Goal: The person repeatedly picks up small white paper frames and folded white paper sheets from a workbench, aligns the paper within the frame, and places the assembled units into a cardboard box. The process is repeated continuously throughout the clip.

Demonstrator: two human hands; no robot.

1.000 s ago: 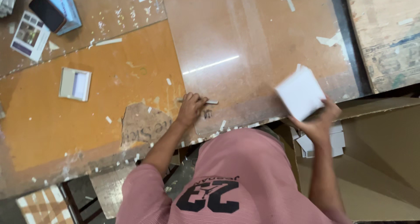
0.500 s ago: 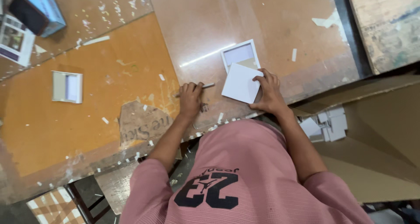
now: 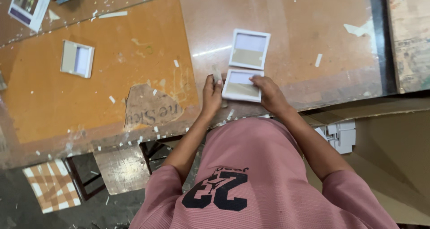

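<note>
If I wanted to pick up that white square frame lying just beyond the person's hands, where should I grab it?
Take the farther white frame by its two side rims, coming from straight above. It lies flat on the worn wooden table, so nothing can slide under it easily, and its raised white border likely gives the firmest purchase. Its near edge sits close to the nearer frame under both hands, so avoid that side.

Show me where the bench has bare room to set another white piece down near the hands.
Free: the brown top right of the two white frames, toward the dark edge strip, with only paper scraps. Also the orange sheet between the lone frame and the torn patch. Crowded: around the left hand and right hand.
</note>
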